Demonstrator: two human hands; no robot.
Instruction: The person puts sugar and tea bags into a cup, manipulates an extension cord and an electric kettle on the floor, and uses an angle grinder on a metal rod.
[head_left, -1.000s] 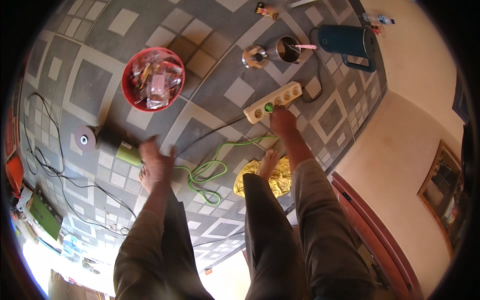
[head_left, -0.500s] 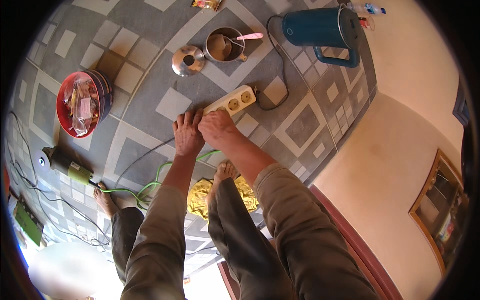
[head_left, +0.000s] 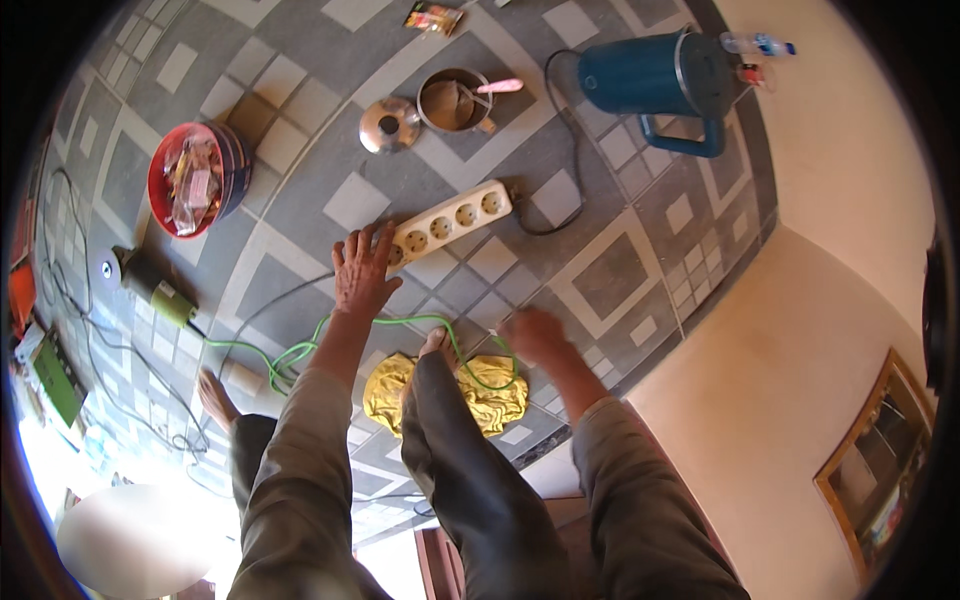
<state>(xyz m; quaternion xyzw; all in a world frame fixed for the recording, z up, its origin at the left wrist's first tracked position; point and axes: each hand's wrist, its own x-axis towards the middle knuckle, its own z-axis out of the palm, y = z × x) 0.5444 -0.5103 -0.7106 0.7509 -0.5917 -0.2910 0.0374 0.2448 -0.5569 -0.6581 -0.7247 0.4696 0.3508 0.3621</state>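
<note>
My left hand (head_left: 362,268) lies flat with fingers spread on the near end of a white power strip (head_left: 452,220), which sits on the grey tiled floor. My right hand (head_left: 530,335) is blurred, low over the floor to the right of my knee and apart from the strip. A green cable (head_left: 400,322) loops across the floor from a green power tool (head_left: 150,285) at the left and runs past my foot toward the right hand. Blur hides whether that hand holds the cable's end. A black cord (head_left: 560,150) runs from the strip's far end.
A blue electric kettle (head_left: 640,75) stands at the back right beside a small pot (head_left: 455,100) with a pink spoon and a steel lid (head_left: 388,125). A red bowl (head_left: 195,180) of packets is at the left. A yellow cloth (head_left: 500,400) lies under my leg. A cream wall (head_left: 800,330) rises at the right.
Both hands were together on the power strip half a second ago. My right hand has since pulled back toward my body; my left hand stays on the strip's end.
</note>
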